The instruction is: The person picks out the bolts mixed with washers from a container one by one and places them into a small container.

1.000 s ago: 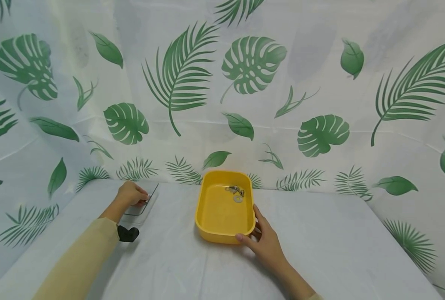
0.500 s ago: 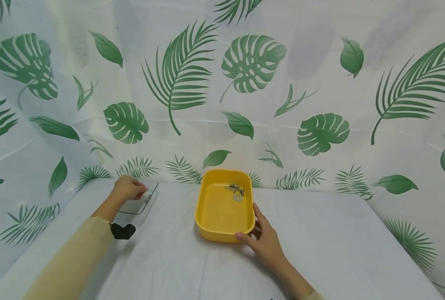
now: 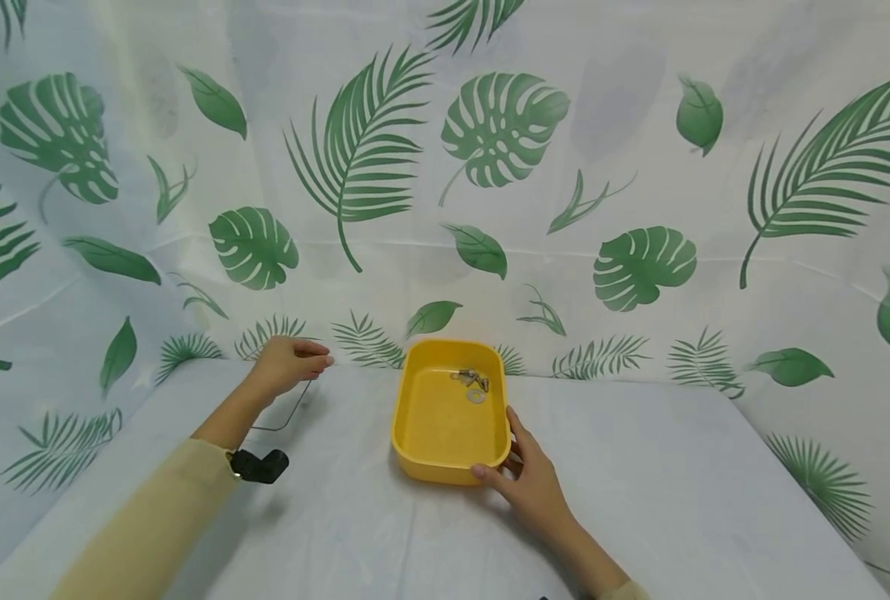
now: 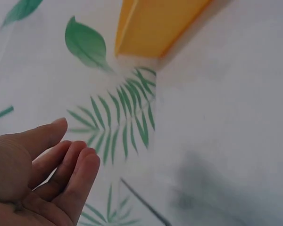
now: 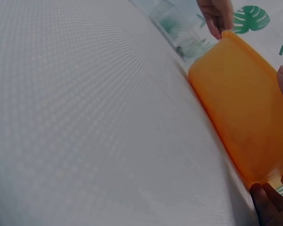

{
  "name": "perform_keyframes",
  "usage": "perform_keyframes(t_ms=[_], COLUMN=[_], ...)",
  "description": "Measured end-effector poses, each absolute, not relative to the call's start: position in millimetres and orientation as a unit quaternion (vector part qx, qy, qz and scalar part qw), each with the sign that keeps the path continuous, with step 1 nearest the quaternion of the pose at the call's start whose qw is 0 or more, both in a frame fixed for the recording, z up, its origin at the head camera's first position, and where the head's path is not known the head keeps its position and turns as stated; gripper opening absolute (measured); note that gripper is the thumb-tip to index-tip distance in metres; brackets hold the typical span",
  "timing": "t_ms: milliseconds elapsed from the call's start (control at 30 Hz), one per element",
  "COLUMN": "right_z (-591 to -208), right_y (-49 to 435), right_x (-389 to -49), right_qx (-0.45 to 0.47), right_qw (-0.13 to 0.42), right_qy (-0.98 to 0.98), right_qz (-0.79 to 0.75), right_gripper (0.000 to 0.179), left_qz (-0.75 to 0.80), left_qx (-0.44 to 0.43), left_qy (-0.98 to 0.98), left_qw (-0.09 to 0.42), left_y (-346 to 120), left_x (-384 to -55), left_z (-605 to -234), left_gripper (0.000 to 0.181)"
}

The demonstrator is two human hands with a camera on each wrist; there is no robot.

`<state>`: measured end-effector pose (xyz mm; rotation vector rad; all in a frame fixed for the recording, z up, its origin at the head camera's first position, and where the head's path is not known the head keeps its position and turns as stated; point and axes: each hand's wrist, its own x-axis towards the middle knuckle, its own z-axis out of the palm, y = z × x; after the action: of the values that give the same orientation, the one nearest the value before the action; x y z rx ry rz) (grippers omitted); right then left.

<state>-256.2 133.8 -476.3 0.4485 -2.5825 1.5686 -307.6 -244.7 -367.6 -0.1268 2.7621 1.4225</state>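
A yellow plastic tray (image 3: 445, 429) stands on the white cloth, with small metal screws (image 3: 479, 380) and a flat washer (image 3: 476, 396) toward its far right corner. My right hand (image 3: 531, 483) grips its near right corner, thumb at the rim and fingers against the side. My left hand (image 3: 287, 367) hovers left of the tray, above a thin dark-edged rectangular outline (image 3: 292, 412). In the left wrist view, the thumb (image 4: 49, 134) stands apart from the loosely bent visible fingers, and nothing shows between them. The index finger is hidden there.
White cloth (image 3: 685, 492) covers the table. Behind and to the sides hangs a white curtain (image 3: 535, 275) printed with green leaves. A black wrist camera (image 3: 260, 467) sits on my left wrist, close above the cloth.
My left hand has risen from the dark-edged outline at the left and shifted right toward the tray. The right hand and tray stay in place.
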Motion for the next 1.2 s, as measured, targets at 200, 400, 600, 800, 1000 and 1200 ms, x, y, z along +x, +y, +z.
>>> perform_keyframes(t_ms=[200,400,600,800,1000,1200], right_z=[-477.2,-479.6,-481.6,-482.0,-479.3,-478.7], right_y=[139.8,143.8,144.2,143.3,141.1,137.1], right_x=[-256.2,-253.3,-252.2,-254.0,-256.3,-255.3], right_qx=[0.144,0.141,0.146,0.153,0.157,0.156], right_qw=[0.047,0.047,0.055,0.057,0.056,0.056], right_qy=[-0.845,-0.839,-0.837,-0.836,-0.834,-0.836], right_qz=[0.513,0.524,0.525,0.524,0.527,0.523], right_gripper=[0.098,0.097,0.097,0.096,0.095,0.095], left_qz=[0.455,0.455,0.460,0.470,0.461,0.428], left_qx=[-0.007,0.013,0.041,0.072,0.106,0.111], left_qy=[0.890,0.890,0.887,0.879,0.881,0.897], left_qw=[0.012,0.020,0.009,0.001,0.016,0.023], left_y=[-204.8,-161.9,-127.4,-96.7,-71.1,-57.2], left_x=[-316.1,-324.0,-335.4,-341.1,-346.7,-358.4], left_z=[-361.8,-359.1,-360.0,-361.8,-363.7,-368.9], left_gripper=[0.040,0.035,0.027,0.023,0.026,0.026])
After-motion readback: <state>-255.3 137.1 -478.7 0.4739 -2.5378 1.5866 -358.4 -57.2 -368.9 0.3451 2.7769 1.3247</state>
